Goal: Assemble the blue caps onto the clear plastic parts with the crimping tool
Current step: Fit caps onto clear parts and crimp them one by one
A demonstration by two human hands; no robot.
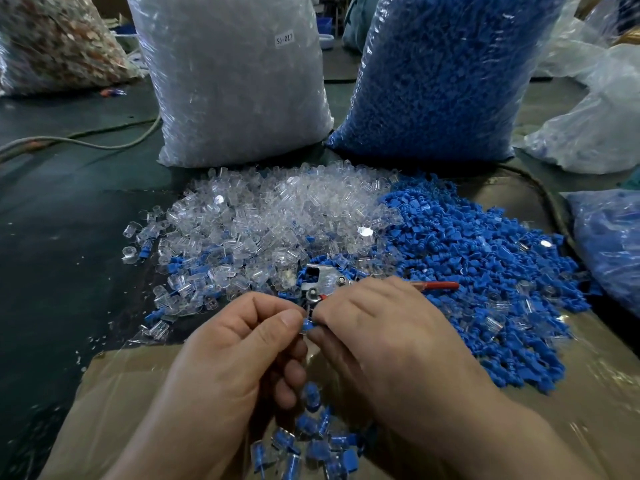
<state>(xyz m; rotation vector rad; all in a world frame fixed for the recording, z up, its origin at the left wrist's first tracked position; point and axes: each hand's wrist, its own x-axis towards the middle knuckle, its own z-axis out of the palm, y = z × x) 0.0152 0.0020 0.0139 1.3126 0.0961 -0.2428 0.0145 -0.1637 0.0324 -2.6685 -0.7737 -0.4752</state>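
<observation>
Where both hands meet, just in front of the crimping tool (320,280): one blue cap (306,325), pinched between left hand (239,344) thumb and fingers and right hand (377,327) fingertips. Heap of clear plastic parts (263,209): behind the tool. Heap of blue caps (485,271): right of the tool. Assembled pieces (311,441): in front of the tool, beneath the hands.

Only one bit of readable text here: a small white sticker (284,39) near the top of the big see-through bag (221,143) stuffed with clear plastic parts (242,84). It says "SJ 017", maybe with a dash in between, can't really tell.
</observation>
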